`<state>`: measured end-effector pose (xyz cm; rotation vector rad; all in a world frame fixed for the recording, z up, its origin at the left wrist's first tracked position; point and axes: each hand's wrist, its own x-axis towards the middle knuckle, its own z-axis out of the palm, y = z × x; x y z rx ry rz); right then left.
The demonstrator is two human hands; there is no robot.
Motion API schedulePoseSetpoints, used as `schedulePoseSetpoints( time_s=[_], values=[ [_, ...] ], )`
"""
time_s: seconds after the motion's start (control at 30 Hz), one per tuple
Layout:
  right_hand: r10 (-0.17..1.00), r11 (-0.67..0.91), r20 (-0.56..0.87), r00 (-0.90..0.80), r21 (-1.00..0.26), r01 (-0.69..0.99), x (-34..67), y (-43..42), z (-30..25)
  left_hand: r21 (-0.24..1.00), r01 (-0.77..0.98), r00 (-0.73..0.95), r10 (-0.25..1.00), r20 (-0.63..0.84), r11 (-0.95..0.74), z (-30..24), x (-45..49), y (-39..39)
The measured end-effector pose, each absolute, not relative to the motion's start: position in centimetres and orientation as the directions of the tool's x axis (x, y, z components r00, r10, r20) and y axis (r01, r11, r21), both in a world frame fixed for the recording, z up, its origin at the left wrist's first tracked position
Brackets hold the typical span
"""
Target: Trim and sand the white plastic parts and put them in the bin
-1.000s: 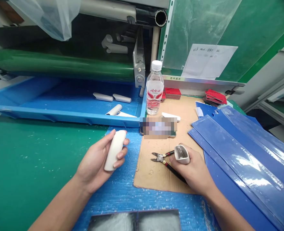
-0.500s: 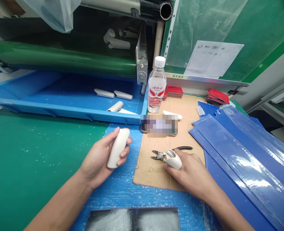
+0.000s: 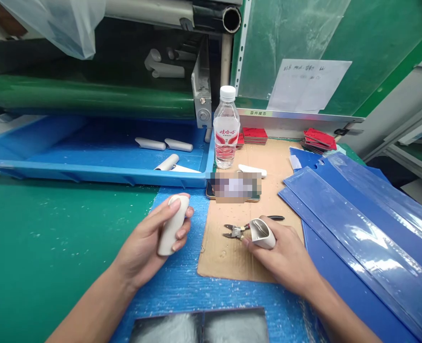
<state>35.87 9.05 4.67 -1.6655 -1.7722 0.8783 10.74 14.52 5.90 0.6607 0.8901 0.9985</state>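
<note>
My left hand [image 3: 149, 243] is closed around a white plastic tube part [image 3: 172, 225], held above the blue foam mat [image 3: 182, 290]. My right hand [image 3: 285, 257] grips another white plastic part [image 3: 261, 233], its hollow end facing up, over the cardboard sheet [image 3: 228, 257]. Small cutting pliers [image 3: 237, 231] with dark handles lie on the cardboard, touching the right hand's fingers. Whether the right hand also holds the pliers is unclear.
A blue tray [image 3: 89, 174] behind holds several white parts [image 3: 168, 163]. A water bottle [image 3: 226, 128], a blurred phone [image 3: 234, 186], red card stacks [image 3: 320, 139], blue plastic sleeves [image 3: 357, 214] at right and a green roller [image 3: 89, 100] surround the work spot.
My right hand lowered onto the pliers and turned its white part, first open end up, then side on, now open end tilted up again. The left hand kept its part, shifting slightly.
</note>
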Motion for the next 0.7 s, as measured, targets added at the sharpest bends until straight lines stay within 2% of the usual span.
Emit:
schedulePoseSetpoints(
  time_s=[0.2,0.47,0.7],
  values=[
    [0.997,0.033,-0.015,-0.075,-0.800,0.599,36.03,9.12,4.00,0.854,-0.364,0.235,0.924,-0.302,0.372,5.40,10.73,14.53],
    [0.995,-0.031,-0.079,-0.058,-0.817,0.576,35.99,9.34,3.93,0.820,-0.403,0.250,0.911,-0.329,0.407,5.76,10.88,14.52],
    [0.996,-0.033,-0.074,-0.052,-0.833,0.552,35.90,9.26,3.86,0.825,-0.392,0.245,0.911,-0.332,0.406,5.45,10.87,14.71]
  ],
)
